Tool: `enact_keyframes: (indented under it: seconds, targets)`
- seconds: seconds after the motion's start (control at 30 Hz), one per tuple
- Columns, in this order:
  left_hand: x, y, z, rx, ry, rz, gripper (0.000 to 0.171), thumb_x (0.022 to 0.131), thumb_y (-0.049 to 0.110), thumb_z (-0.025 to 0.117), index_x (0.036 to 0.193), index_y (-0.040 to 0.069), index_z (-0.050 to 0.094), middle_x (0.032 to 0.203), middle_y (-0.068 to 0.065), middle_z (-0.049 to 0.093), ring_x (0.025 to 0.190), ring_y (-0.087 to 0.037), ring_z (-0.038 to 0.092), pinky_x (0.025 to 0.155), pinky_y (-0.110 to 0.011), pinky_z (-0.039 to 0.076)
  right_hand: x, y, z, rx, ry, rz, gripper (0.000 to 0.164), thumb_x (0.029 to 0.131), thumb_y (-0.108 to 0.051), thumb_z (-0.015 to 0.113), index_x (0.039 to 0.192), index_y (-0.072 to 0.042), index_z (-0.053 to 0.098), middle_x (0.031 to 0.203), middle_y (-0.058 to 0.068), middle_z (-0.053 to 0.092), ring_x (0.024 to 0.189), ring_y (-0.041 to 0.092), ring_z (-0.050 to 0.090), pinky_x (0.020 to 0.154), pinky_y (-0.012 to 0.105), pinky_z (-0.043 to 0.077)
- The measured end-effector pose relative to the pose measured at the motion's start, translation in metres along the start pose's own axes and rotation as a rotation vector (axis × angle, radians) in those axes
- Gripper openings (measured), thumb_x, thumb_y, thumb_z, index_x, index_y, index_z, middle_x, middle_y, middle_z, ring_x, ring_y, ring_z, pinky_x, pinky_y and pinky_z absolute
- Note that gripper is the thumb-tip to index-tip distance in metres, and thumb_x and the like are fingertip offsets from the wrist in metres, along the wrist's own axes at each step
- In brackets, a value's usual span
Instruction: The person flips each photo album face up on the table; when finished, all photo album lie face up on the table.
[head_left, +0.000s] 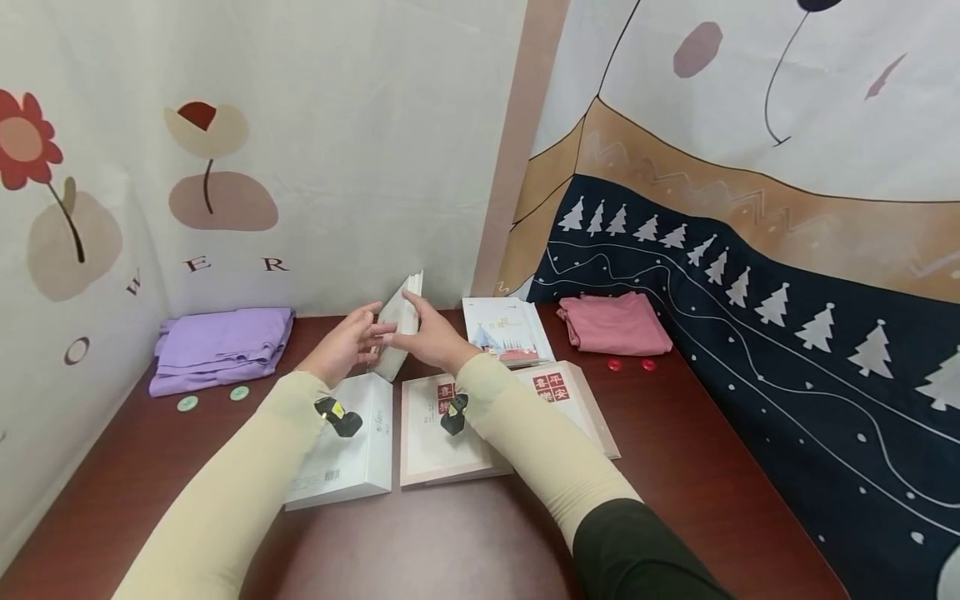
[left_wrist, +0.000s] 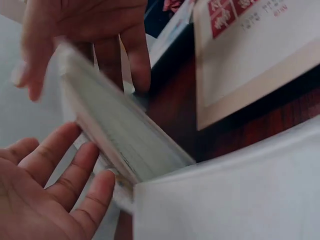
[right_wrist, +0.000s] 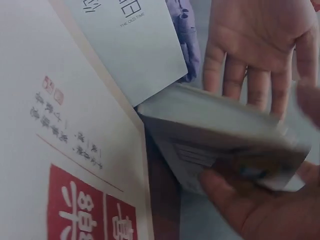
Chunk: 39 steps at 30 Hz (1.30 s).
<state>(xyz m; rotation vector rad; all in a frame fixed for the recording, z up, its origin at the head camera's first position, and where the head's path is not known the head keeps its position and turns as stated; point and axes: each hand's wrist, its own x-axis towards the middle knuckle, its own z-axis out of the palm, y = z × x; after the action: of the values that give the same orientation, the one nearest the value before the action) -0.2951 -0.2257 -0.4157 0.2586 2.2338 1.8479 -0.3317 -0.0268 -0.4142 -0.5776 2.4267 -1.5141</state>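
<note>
A small thick book (head_left: 402,310) with a pale cover stands tilted on edge near the back of the table. My right hand (head_left: 435,337) grips it from the right; in the right wrist view the thumb (right_wrist: 225,197) lies against its printed cover. On the other side is my left hand (head_left: 337,342), palm toward the book, its spread fingertips (left_wrist: 85,160) right at the book's edge. Below the left hand lies a white box-like book (head_left: 330,458) with a barcode, partly covered by the sleeve. A cream book (head_left: 420,454) with red square prints lies under the right forearm.
Behind the cream book lies a small illustrated book (head_left: 506,325). Folded purple cloth (head_left: 225,342) sits at the back left with green buttons (head_left: 187,403) before it. Folded pink cloth (head_left: 615,325) is at right, near red buttons (head_left: 615,365). Fabric-covered walls (head_left: 375,167) border the table.
</note>
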Motion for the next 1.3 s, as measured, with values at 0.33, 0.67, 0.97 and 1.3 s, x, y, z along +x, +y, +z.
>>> enact_keyframes:
  seconds: [0.33,0.67,0.97,1.3]
  targets:
    - [0.01,-0.011,-0.01,0.14,0.028,-0.129,0.074,0.112,0.021,0.046,0.17,0.006,0.003,0.163,-0.033,0.034,0.15,-0.051,0.037,0.124,-0.064,0.03,0.004,0.009,0.0,-0.183,0.097,0.09,0.067,0.095,-0.008,0.073,0.158,-0.013,0.049,0.159,0.012,0.051,0.14,0.026,0.054,0.114,0.038,0.048]
    - [0.008,-0.018,-0.023,0.274,0.073,-0.202,0.076,0.109,0.017,0.051,0.169,0.004,0.005,0.163,-0.033,0.034,0.147,-0.047,0.041,0.125,-0.062,0.029,0.007,0.014,0.0,-0.1,0.191,0.231,0.079,0.091,0.001,0.071,0.162,-0.016,0.04,0.152,0.02,0.051,0.113,0.028,0.059,0.086,0.036,0.057]
    - [0.006,-0.023,-0.03,0.171,0.101,-0.199,0.076,0.11,0.012,0.048,0.169,0.005,0.002,0.16,-0.036,0.034,0.142,-0.044,0.047,0.121,-0.056,0.039,0.01,0.027,-0.004,0.017,0.05,0.29,0.077,0.096,-0.017,0.076,0.163,-0.017,0.038,0.165,0.012,0.042,0.148,0.032,0.046,0.119,0.048,0.043]
    - [-0.006,-0.025,-0.036,0.183,0.148,-0.157,0.073,0.111,0.014,0.047,0.169,0.004,0.004,0.165,-0.035,0.029,0.148,-0.047,0.04,0.121,-0.059,0.038,0.009,0.027,-0.004,0.115,0.022,0.207,0.079,0.098,-0.023,0.075,0.165,-0.019,0.035,0.167,0.02,0.038,0.153,0.036,0.04,0.12,0.052,0.042]
